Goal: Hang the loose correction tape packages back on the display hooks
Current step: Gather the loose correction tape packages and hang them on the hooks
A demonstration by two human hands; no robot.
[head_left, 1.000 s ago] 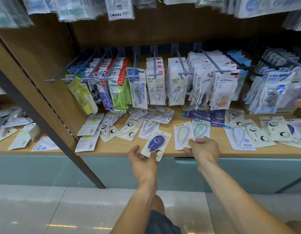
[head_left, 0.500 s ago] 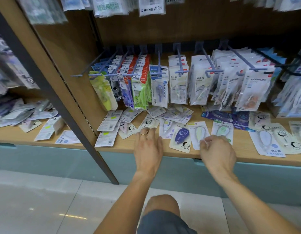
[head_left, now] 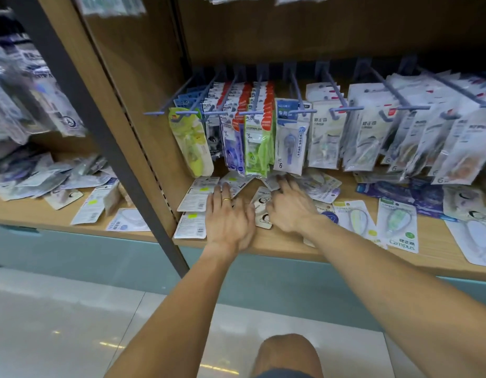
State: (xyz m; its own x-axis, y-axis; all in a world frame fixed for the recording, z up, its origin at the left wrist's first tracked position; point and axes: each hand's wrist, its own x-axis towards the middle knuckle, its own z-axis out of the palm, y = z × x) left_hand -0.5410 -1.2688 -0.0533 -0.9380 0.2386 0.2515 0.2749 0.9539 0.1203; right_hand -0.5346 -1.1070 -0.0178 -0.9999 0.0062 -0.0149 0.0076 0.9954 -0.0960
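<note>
We are resting our left hand [head_left: 228, 219] palm down on the loose packages at the front of the wooden shelf [head_left: 285, 245], its fingers straight and slightly spread, a gold ring [head_left: 226, 199] showing on one of them, the fingertips lying on the white cards just under the hanging rows. Just beside it, our right hand [head_left: 288, 207] is reaching deeper, the index finger stretched toward the back while the other fingers are curling down over a small card printed with cartoon faces [head_left: 263, 211]; whether they are actually pinching it we cannot tell, since the hand is covering the contact. That card is lying flat in the gap between the two hands, its long axis running front to back, the hang-hole end pointing away from us toward the hooks. More loose packages are lying to the right, among them a green Campus package [head_left: 397, 227] near the shelf edge, well apart from either hand. The blue display hooks [head_left: 299, 91] are jutting out above and behind the hands, most already loaded with packs. In our judgement the right hand is the nearer one for lifting the face card, and the lift is going up and back toward a hook directly above it
</note>
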